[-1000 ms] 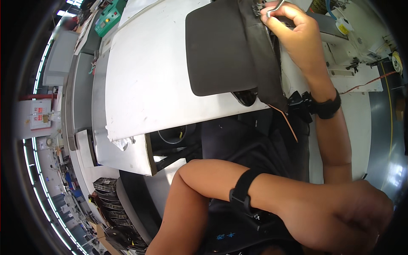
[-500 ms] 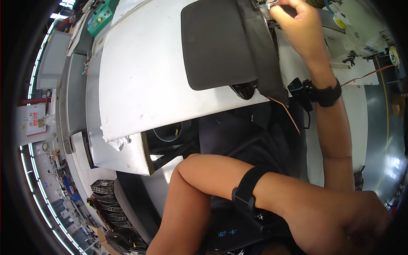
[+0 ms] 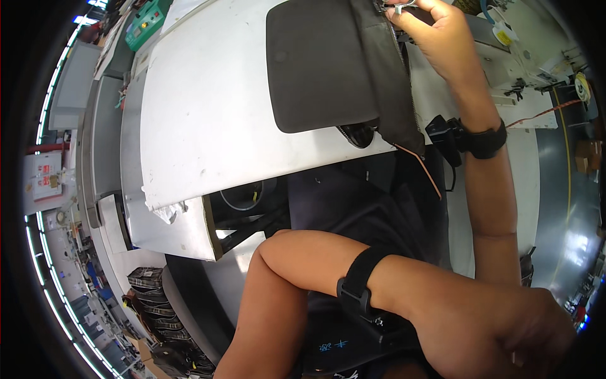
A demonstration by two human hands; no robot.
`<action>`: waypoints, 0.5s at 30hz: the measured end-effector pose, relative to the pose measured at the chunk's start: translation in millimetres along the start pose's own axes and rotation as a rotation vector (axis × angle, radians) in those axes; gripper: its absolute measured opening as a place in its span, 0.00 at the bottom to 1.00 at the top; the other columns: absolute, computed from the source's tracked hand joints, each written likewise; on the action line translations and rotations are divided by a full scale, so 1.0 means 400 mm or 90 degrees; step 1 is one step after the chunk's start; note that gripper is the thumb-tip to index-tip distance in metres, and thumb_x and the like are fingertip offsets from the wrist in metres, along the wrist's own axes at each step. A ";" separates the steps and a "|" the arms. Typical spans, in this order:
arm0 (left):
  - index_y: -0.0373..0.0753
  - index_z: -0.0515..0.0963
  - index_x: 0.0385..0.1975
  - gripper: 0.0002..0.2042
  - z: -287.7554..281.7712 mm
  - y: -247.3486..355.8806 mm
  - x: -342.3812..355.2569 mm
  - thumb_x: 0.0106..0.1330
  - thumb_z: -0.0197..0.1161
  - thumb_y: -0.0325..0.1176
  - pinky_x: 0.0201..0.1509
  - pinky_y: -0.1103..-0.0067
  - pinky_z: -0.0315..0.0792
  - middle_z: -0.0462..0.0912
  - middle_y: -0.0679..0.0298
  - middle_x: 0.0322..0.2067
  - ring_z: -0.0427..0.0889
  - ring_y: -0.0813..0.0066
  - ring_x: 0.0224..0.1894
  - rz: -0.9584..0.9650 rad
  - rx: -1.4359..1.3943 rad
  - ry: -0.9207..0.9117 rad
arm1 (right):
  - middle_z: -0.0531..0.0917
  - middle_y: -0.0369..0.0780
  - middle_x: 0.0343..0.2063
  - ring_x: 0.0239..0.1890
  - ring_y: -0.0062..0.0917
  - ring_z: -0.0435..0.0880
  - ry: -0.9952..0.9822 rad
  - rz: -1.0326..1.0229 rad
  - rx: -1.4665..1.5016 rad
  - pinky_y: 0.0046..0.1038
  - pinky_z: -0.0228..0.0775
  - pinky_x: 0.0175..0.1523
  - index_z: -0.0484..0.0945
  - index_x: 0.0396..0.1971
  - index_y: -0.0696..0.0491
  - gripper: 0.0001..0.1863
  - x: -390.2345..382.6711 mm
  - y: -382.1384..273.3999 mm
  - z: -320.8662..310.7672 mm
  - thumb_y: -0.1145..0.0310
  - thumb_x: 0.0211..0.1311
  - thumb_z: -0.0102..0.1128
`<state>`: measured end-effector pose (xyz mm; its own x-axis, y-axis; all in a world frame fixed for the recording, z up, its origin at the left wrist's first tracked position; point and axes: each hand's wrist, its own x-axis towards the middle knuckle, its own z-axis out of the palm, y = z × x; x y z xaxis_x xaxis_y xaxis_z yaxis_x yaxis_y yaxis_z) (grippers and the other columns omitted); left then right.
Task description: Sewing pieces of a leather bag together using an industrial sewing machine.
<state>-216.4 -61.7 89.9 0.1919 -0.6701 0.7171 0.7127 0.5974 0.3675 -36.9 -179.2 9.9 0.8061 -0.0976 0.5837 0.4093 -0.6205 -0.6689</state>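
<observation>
The right hand [image 3: 445,41] reaches up to the top edge, its forearm nearly upright, thumb and forefinger drawn close around a small silvery metal part [image 3: 399,9]. The dark grey bag piece [image 3: 322,69] lies just to the left of those fingers and below them, flap spread flat, its zip [image 3: 397,41] running down from near the thumb; whether the fingertips touch it I cannot tell. A thin orange-brown strip [image 3: 429,174] hangs from its corner, well below the fingers. The left hand [image 3: 499,328] is far beneath them, its forearm crossing the lap from a sharply bent elbow, with the fingers curled in shadow (whether they grip anything I cannot tell). Each arm wears a black strap [image 3: 487,140]. Left of the right fingers stretches the white tabletop [image 3: 196,120], marked with small dark specks, and beyond it, far left, a green box [image 3: 145,25] with buttons. To their right stands a pale machine [image 3: 524,72], and further right and lower, a grey floor [image 3: 555,189] with a yellow line. Bright light strips [image 3: 44,114] bend along the far left.
</observation>
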 end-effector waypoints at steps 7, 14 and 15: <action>0.30 0.79 0.34 0.11 0.006 -0.013 -0.020 0.67 0.65 0.34 0.38 0.74 0.75 0.82 0.58 0.32 0.82 0.68 0.36 -0.031 -0.038 -0.005 | 0.87 0.42 0.31 0.33 0.28 0.85 -0.014 -0.050 0.069 0.28 0.76 0.42 0.85 0.34 0.61 0.07 0.014 0.024 0.003 0.73 0.61 0.69; 0.26 0.82 0.50 0.11 0.037 0.094 -0.018 0.76 0.58 0.27 0.38 0.83 0.77 0.88 0.57 0.37 0.87 0.77 0.37 -0.192 -0.224 0.033 | 0.85 0.51 0.30 0.34 0.41 0.85 0.123 -0.073 -0.054 0.35 0.77 0.42 0.78 0.30 0.62 0.05 -0.008 0.005 0.025 0.78 0.65 0.55; 0.26 0.81 0.50 0.11 0.039 0.099 -0.016 0.77 0.57 0.27 0.37 0.83 0.76 0.87 0.57 0.37 0.86 0.78 0.37 -0.221 -0.256 0.040 | 0.85 0.52 0.30 0.34 0.47 0.85 0.146 0.003 0.027 0.37 0.76 0.42 0.77 0.33 0.62 0.05 -0.010 0.001 0.033 0.76 0.66 0.55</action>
<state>-199.9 -26.9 109.3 -0.0699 -0.8306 0.5525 0.9412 0.1285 0.3124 -34.1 -168.8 1.3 0.6920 -0.2777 0.6664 0.4267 -0.5873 -0.6878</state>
